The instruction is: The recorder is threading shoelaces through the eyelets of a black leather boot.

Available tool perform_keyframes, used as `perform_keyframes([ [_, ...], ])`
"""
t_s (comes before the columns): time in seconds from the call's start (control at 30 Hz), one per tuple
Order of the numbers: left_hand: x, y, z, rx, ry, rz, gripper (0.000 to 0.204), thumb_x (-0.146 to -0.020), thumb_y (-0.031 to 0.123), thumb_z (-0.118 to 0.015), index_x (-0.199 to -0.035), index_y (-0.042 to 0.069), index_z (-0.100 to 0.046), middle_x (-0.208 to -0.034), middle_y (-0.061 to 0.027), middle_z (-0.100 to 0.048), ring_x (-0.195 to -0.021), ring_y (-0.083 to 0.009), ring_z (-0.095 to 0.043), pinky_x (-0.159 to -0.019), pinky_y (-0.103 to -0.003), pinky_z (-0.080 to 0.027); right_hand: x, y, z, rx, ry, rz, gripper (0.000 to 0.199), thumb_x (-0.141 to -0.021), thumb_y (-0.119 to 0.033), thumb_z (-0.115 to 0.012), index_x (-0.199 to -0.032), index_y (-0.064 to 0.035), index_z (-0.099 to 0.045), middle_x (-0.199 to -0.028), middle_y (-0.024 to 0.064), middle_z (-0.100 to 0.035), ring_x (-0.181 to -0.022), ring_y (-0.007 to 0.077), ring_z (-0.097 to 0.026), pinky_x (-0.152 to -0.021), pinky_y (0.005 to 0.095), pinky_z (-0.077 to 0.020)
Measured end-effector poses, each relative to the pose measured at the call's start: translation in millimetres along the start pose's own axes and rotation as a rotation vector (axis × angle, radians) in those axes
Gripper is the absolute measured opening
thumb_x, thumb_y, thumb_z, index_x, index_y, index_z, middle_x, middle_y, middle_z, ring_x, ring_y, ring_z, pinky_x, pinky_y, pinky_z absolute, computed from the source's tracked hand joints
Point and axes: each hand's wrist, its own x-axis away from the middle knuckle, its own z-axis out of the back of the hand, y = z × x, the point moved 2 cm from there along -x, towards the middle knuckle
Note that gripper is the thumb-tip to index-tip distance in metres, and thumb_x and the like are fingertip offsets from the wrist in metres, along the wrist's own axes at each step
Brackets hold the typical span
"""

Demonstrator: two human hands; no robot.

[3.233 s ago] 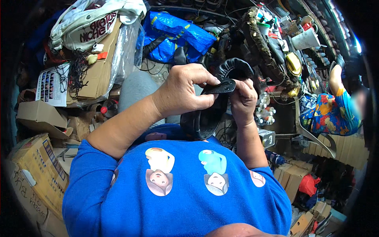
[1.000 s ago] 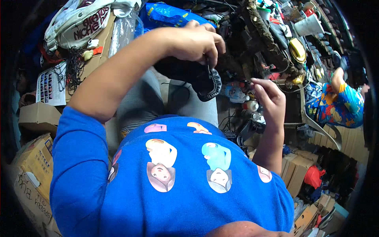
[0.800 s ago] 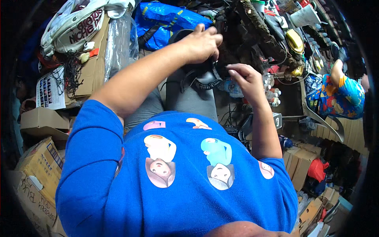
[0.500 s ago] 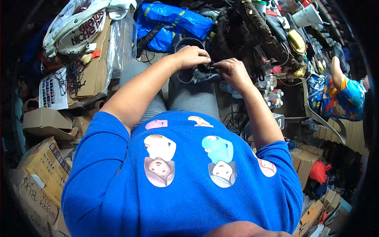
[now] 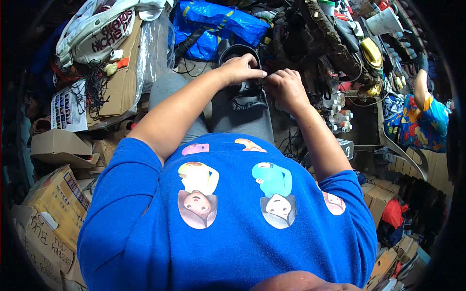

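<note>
A black shoe [image 5: 244, 94] rests on my lap, on grey trousers [image 5: 228, 114], its opening facing away from me. My left hand [image 5: 239, 69] lies over the top of the shoe with fingertips pinched near its right edge. My right hand [image 5: 285, 88] meets it there, fingers curled at the same spot on the shoe's side. Both hands grip the shoe. What the fingertips pinch is too small to tell.
A blue woven bag [image 5: 213, 22] lies just beyond the shoe. Cardboard boxes [image 5: 53, 194] and a white printed bag [image 5: 97, 34] crowd the left. Tangled cables, small bottles [image 5: 340, 121] and junk fill the right. Another person in a colourful shirt [image 5: 420, 121] stands at far right.
The shoe has come down from chest height onto my lap. Both hands have moved forward and lower and now meet at its right edge.
</note>
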Motion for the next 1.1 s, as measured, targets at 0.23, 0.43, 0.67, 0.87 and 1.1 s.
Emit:
perform_keyframes([
  [0.23,-4.7,-5.9,-1.7,-0.314,-0.223,-0.135,0.046,-0.08,0.049,-0.055,-0.079,0.005,-0.067,-0.083,-0.015,-0.061,-0.08,-0.0293,-0.059,-0.07,-0.039,-0.043,5.1,-9.1,-14.5,0.068,-0.085,0.148,0.011,-0.075,-0.017,-0.061,-0.086,-0.0142,-0.063,-0.085,0.0022,-0.059,-0.089,0.0217,-0.054,-0.081,0.0367,-0.04],
  [0.43,16.9,-11.3,3.0,-0.329,-0.245,-0.308,0.043,-0.085,0.046,-0.055,-0.077,0.006,-0.066,-0.084,-0.0097,-0.06,-0.091,-0.0285,-0.05,-0.078,-0.039,-0.041,14.9,-20.3,2.8,0.132,-0.227,0.154,0.009,-0.078,-0.013,-0.056,-0.085,-0.0145,-0.06,-0.089,0.0022,-0.057,-0.093,0.0217,-0.054,-0.084,0.0371,-0.0391],
  [0.67,23.4,3.3,13.7,0.053,-0.454,-0.168,0.041,-0.081,0.047,-0.057,-0.089,0.008,-0.069,-0.075,-0.0068,-0.06,-0.082,-0.0173,-0.05,-0.073,-0.03,-0.041,22.3,-20.0,2.3,0.178,-0.202,0.102,0.014,-0.078,-0.011,-0.053,-0.09,-0.0138,-0.058,-0.091,0.0048,-0.061,-0.093,0.0235,-0.058,-0.085,0.0398,-0.0381],
  [0.87,16.1,-16.3,12.3,0.055,-0.529,-0.255,0.033,-0.082,0.028,-0.06,-0.102,0.002,-0.067,-0.077,-0.0034,-0.066,-0.068,-0.0106,-0.054,-0.068,-0.027,-0.044,19.3,-26.5,-0.8,0.044,-0.296,0.119,0.009,-0.077,-0.008,-0.052,-0.085,-0.0115,-0.054,-0.076,0.0056,-0.062,-0.081,0.024,-0.06,-0.08,0.0385,-0.038],
  [1.1,16.7,-24.7,17.8,-0.096,-0.46,-0.229,0.026,-0.081,0.015,-0.063,-0.103,0.002,-0.065,-0.082,-0.0057,-0.069,-0.076,-0.0099,-0.058,-0.072,-0.03,-0.046,106.2,42.8,-4.5,0.155,-0.318,-0.117,0.005,-0.081,-0.015,-0.053,-0.081,-0.0109,-0.055,-0.072,0.0092,-0.06,-0.075,0.0303,-0.059,-0.081,0.0428,-0.0408],
])
